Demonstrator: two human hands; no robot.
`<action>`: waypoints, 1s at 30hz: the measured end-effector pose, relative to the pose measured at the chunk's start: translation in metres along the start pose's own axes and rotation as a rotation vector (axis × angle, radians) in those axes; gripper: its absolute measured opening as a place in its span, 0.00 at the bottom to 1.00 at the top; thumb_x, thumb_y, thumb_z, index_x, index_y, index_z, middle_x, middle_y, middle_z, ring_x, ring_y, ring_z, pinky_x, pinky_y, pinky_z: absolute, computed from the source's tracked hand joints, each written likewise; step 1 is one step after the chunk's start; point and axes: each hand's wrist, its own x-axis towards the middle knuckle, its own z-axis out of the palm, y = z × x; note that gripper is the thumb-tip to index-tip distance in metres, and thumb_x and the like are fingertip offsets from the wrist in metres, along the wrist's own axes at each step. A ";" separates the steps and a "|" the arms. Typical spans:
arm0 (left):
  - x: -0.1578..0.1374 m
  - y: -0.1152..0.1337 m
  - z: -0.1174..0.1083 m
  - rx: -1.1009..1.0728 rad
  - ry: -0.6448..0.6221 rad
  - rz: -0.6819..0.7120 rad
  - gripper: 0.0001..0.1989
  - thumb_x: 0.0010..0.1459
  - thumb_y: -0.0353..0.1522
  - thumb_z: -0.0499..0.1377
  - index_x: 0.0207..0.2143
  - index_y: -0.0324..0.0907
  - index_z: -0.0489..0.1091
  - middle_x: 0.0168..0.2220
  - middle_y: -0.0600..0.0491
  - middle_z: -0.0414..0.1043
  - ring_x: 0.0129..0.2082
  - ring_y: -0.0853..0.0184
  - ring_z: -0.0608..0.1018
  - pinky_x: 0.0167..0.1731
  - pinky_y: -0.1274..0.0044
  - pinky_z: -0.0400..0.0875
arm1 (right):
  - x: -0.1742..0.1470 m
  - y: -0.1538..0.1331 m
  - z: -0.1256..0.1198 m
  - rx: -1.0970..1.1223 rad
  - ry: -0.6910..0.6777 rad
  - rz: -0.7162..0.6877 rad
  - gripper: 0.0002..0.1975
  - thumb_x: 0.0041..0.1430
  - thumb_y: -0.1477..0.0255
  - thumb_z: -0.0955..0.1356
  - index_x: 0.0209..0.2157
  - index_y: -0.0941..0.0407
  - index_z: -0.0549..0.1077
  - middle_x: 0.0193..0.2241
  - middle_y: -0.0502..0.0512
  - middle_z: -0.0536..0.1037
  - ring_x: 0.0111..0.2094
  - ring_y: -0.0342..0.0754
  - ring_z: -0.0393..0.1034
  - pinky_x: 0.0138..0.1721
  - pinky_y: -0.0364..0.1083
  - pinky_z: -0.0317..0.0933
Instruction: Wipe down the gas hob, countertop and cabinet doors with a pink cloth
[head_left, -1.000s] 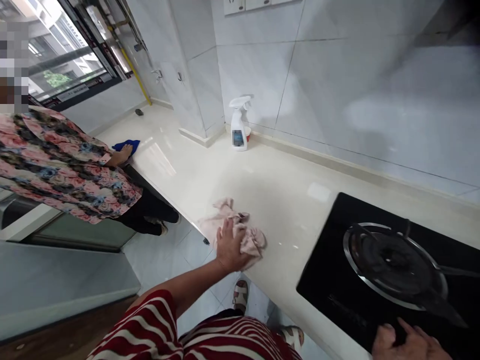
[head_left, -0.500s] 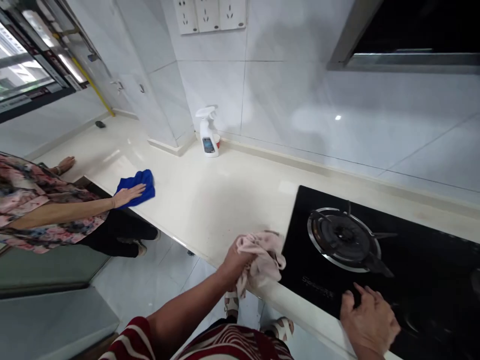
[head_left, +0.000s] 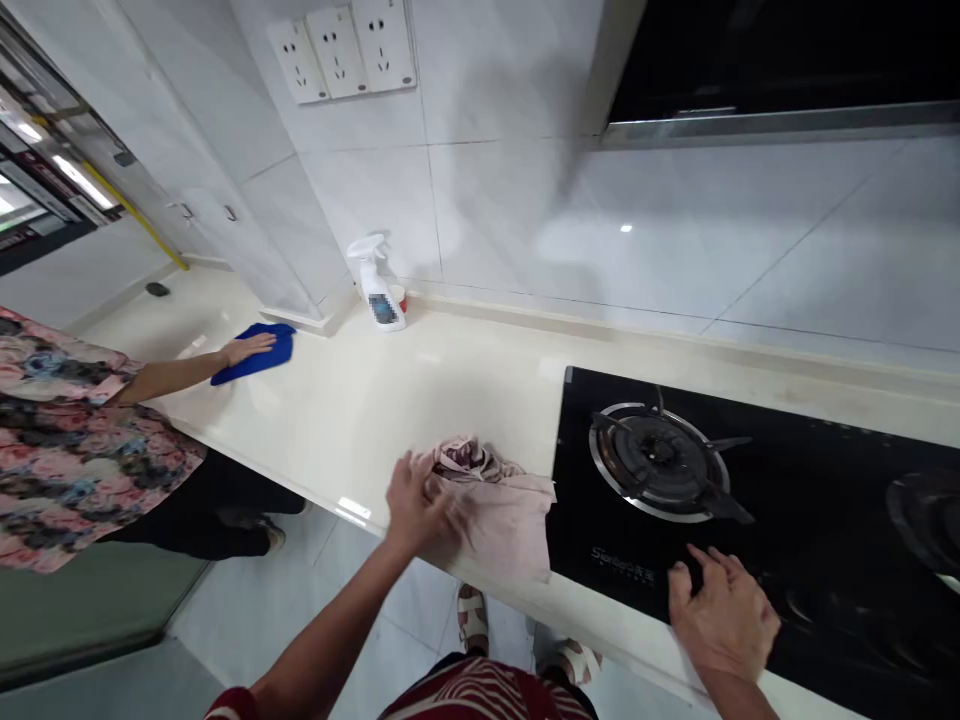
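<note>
A pale pink cloth [head_left: 506, 525] lies on the white counter, its front part spread flat and its back part bunched up, showing dark stains. My left hand [head_left: 416, 505] is at the cloth's left edge, fingers apart and a little blurred, with no grip on it. Beside the cloth is the black gas stove [head_left: 577, 470], whose left edge the cloth touches. On the stove's front edge rests my right hand [head_left: 724, 615], fingers spread and holding nothing. A round burner [head_left: 660, 455] with a metal ring sits behind that hand.
To the left, a co-worker's hand [head_left: 247, 347] presses a blue cloth [head_left: 262, 362] on the counter [head_left: 322, 410]. A white spray bottle [head_left: 381, 300] stands by the wall, with a small red and white container [head_left: 398, 296] behind it. Sockets [head_left: 341, 50] are on the wall.
My left hand has let go of the bunched pink cloth, which now lies partly spread on the counter. The co-worker's hand and blue cloth have shifted away along the counter. My right hand stays on the stove.
</note>
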 end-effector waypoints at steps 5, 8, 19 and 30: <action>-0.015 0.051 0.081 0.327 -0.142 0.243 0.46 0.46 0.57 0.65 0.66 0.59 0.57 0.74 0.48 0.32 0.70 0.30 0.35 0.59 0.34 0.42 | 0.000 0.001 0.001 -0.018 0.027 -0.018 0.24 0.64 0.58 0.56 0.47 0.59 0.74 0.53 0.67 0.70 0.61 0.63 0.59 0.59 0.63 0.52; -0.011 0.066 0.114 0.383 -0.199 0.417 0.41 0.53 0.57 0.60 0.66 0.61 0.56 0.74 0.50 0.34 0.70 0.32 0.37 0.58 0.32 0.36 | 0.000 0.003 0.002 -0.019 0.027 -0.016 0.25 0.62 0.58 0.56 0.46 0.59 0.74 0.53 0.67 0.71 0.61 0.63 0.60 0.58 0.64 0.53; 0.083 -0.017 0.013 0.643 -0.057 0.162 0.33 0.58 0.53 0.56 0.65 0.58 0.60 0.73 0.52 0.42 0.71 0.38 0.43 0.60 0.41 0.50 | 0.002 0.007 -0.004 0.006 -0.051 0.024 0.24 0.58 0.57 0.58 0.43 0.57 0.76 0.53 0.66 0.73 0.60 0.66 0.61 0.55 0.66 0.55; 0.028 -0.110 -0.093 0.800 0.199 -0.165 0.27 0.59 0.50 0.56 0.56 0.50 0.71 0.67 0.46 0.55 0.66 0.43 0.54 0.58 0.52 0.57 | 0.000 0.004 -0.005 0.030 -0.030 0.034 0.26 0.58 0.57 0.58 0.41 0.60 0.77 0.52 0.72 0.72 0.61 0.69 0.60 0.56 0.68 0.52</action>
